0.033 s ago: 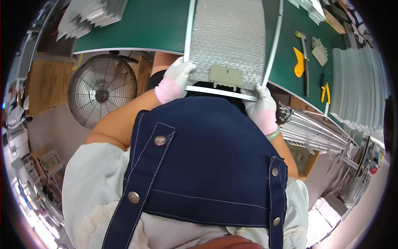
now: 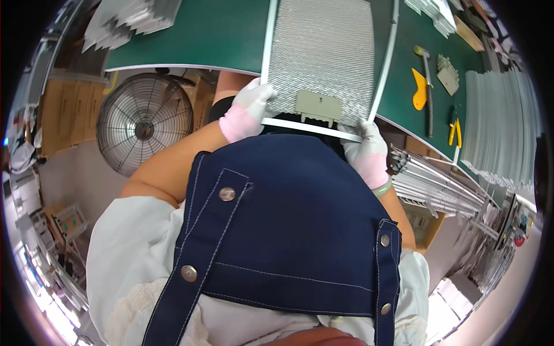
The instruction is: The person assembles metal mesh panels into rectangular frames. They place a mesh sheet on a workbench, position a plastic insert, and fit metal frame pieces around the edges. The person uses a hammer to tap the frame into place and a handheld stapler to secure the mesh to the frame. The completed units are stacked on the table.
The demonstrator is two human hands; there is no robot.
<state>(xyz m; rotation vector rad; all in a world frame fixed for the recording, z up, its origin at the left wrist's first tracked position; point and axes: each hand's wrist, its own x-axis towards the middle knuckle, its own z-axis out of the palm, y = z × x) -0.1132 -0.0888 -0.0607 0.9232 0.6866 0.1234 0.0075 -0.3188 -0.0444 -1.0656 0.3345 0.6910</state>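
Observation:
My left hand (image 2: 248, 112), in a white glove with a pink cuff, is closed round the near left corner of a white rectangular frame (image 2: 311, 129). At its near right corner, my right hand (image 2: 368, 151), gloved alike, grips the frame with the thumb on top and the fingers partly hidden beneath. A silvery mesh panel (image 2: 323, 52) lies between the frame's side bars. On the mesh's near end rests a flat grey-green plate (image 2: 318, 105) whose short prongs point toward me. A dark gap shows between the plate and the near bar, which is close to my navy apron (image 2: 300, 219).
Right on the green table (image 2: 213, 40) lie a hammer (image 2: 428, 92), a yellow scraper (image 2: 419, 89), yellow-handled pliers (image 2: 453, 128) and more grey-green plates (image 2: 447, 76). Stacked pale strips (image 2: 499, 127) stand beyond. A round fan (image 2: 144, 130) is at left; metal bars (image 2: 435, 179) lie below the table's right edge.
The whole view has shifted slightly, so everything sits a little farther right in it. Both hands keep the same hold on the frame.

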